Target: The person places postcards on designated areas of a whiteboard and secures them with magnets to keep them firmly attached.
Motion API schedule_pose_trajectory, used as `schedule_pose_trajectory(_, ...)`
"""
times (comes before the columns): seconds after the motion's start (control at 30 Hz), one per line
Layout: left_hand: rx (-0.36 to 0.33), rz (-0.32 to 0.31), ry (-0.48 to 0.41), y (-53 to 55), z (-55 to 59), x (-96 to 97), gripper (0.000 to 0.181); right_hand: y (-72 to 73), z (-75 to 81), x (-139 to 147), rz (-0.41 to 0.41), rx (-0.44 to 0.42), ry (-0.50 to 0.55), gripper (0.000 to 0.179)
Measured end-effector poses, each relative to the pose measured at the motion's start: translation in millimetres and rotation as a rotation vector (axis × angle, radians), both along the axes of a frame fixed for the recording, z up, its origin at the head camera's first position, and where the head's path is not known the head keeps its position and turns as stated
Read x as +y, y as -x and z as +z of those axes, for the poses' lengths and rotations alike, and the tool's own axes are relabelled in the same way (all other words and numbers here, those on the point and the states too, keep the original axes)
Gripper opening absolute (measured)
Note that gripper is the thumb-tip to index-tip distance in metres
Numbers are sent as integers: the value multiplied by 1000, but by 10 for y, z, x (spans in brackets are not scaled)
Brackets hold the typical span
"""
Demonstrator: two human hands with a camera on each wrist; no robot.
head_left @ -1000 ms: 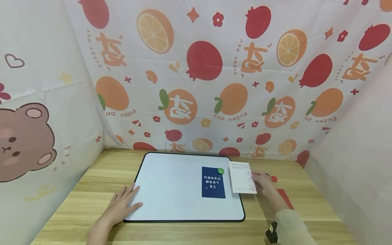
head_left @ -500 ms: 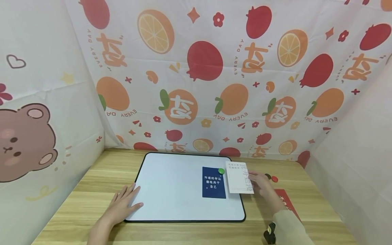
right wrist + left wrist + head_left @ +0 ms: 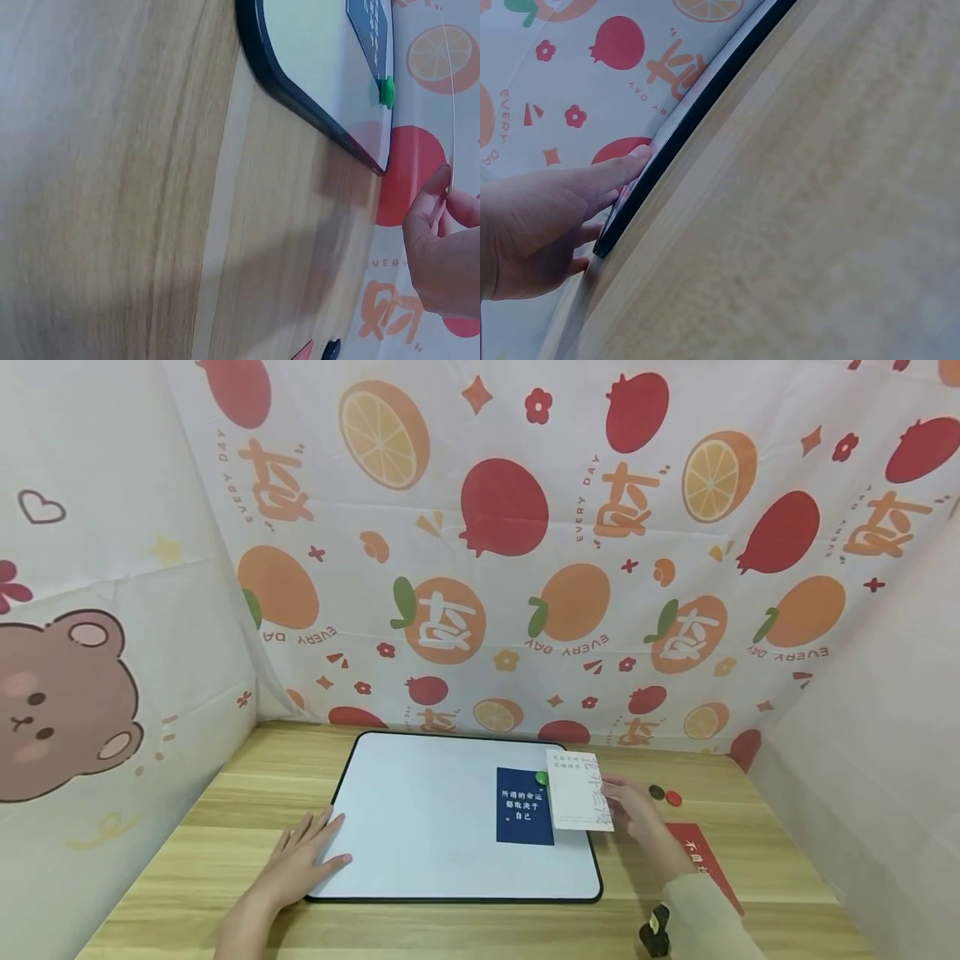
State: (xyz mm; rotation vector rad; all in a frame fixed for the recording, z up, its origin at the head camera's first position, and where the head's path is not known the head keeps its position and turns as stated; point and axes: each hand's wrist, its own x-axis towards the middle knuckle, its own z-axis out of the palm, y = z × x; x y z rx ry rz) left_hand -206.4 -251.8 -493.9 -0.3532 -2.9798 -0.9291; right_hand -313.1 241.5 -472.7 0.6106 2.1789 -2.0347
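A whiteboard with a black frame lies on the wooden table. On its right half is a dark blue card with white writing, a green round magnet at its top right corner. My right hand pinches a white card by its right edge, above the board's right side. In the right wrist view that card shows edge-on between thumb and fingers, raised off the table. My left hand rests with spread fingers on the board's left edge.
A black magnet and a red magnet lie right of the board. Nearer, a red card lies partly behind the right forearm. A fruit-print cloth hangs behind the table.
My right hand has carried the white card leftward over the board, close to the blue card and partly across the green magnet. More of the red card shows. My left hand stays put.
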Motion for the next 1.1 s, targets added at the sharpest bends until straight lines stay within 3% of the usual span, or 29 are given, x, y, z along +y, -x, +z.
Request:
schedule_pose_trajectory(0.17,-11,-1,10,14,2,3,72,45,-97,21,4,5,15,35)
schedule_pose_trajectory(0.5,-27,1,10,12,-2,-3,73,-88,131,-195,3,-3,28,35)
schedule_pose_trajectory(1.1,-39,1,5,8,14,-5,73,-92,97,-448,12,-2,52,34)
